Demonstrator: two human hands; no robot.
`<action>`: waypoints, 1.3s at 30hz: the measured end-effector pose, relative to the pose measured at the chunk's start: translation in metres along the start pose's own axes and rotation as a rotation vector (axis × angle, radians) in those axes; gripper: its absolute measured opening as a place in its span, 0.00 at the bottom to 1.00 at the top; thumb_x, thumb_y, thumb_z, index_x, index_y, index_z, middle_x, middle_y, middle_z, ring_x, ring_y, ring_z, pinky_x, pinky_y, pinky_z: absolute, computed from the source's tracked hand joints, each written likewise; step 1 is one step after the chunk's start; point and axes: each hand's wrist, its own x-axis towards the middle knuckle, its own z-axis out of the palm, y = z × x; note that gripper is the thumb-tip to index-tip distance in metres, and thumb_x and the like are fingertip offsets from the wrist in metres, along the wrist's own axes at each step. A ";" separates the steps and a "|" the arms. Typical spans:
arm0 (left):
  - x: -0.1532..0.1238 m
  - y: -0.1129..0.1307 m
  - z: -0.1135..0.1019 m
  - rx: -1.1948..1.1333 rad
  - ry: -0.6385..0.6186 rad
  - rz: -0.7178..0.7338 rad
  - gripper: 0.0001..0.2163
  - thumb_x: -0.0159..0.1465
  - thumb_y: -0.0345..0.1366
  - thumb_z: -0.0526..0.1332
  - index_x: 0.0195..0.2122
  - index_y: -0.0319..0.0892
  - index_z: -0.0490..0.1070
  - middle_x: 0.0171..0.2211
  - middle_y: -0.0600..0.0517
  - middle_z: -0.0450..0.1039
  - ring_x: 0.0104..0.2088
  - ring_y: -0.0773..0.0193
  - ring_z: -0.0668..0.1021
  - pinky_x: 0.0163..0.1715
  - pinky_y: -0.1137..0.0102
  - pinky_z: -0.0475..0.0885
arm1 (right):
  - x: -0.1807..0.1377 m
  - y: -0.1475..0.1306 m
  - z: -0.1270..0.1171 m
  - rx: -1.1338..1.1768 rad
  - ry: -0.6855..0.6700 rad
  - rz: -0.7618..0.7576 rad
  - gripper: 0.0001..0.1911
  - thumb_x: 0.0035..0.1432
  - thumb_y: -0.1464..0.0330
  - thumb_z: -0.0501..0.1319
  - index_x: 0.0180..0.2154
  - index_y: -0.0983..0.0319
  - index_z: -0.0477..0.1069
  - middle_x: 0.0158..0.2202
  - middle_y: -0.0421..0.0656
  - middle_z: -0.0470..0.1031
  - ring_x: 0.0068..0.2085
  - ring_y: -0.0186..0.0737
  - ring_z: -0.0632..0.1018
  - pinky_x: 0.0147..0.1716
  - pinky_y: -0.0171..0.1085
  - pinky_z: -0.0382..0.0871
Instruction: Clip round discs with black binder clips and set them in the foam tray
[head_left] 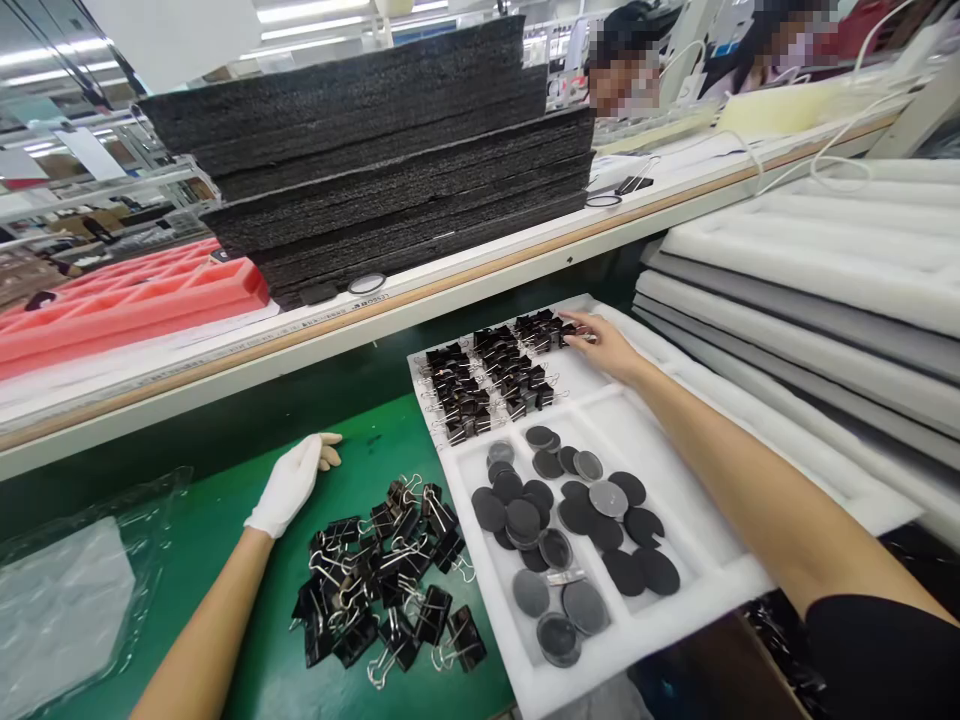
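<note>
My right hand (604, 345) reaches to the far end of a white foam tray (585, 405), its thumb and fingers closed on a black binder clip (568, 330) at the end of a row. Several more binder clips (457, 395) stand in rows in that compartment. My left hand (292, 485), in a white glove with bare fingertips, lies on the green tabletop (360, 425) with its fingers stretched out, holding nothing. To its right is a loose pile of binder clips (382, 580) with silver wire handles. Dark round discs (525, 520) lie in the tray's nearer compartment.
A clear plastic tray (82, 610) lies at the left. White foam trays (817, 290) are stacked at the right. Above the tabletop runs a shelf edge (315, 345), bearing black foam sheets (390, 150) and a red foam piece (150, 300). Two people are beyond it.
</note>
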 end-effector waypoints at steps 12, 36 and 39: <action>0.000 -0.004 -0.001 0.061 -0.017 0.019 0.28 0.72 0.59 0.46 0.47 0.43 0.76 0.36 0.48 0.79 0.36 0.58 0.77 0.43 0.64 0.73 | -0.005 -0.001 0.001 0.009 0.062 -0.016 0.24 0.53 0.74 0.60 0.52 0.63 0.78 0.44 0.48 0.84 0.46 0.48 0.84 0.56 0.50 0.75; -0.062 -0.009 -0.013 -0.124 0.375 -0.177 0.26 0.71 0.58 0.52 0.49 0.41 0.76 0.36 0.46 0.80 0.31 0.60 0.76 0.34 0.65 0.75 | -0.011 -0.030 -0.005 -0.241 0.058 0.234 0.16 0.52 0.67 0.59 0.44 0.62 0.75 0.36 0.48 0.80 0.40 0.51 0.80 0.53 0.51 0.72; -0.108 -0.006 -0.020 -0.044 0.323 -0.196 0.25 0.71 0.58 0.51 0.46 0.42 0.77 0.33 0.48 0.80 0.30 0.60 0.77 0.35 0.65 0.75 | -0.018 -0.028 -0.014 -0.271 0.035 0.222 0.10 0.52 0.68 0.59 0.38 0.58 0.74 0.35 0.51 0.80 0.42 0.56 0.81 0.53 0.54 0.71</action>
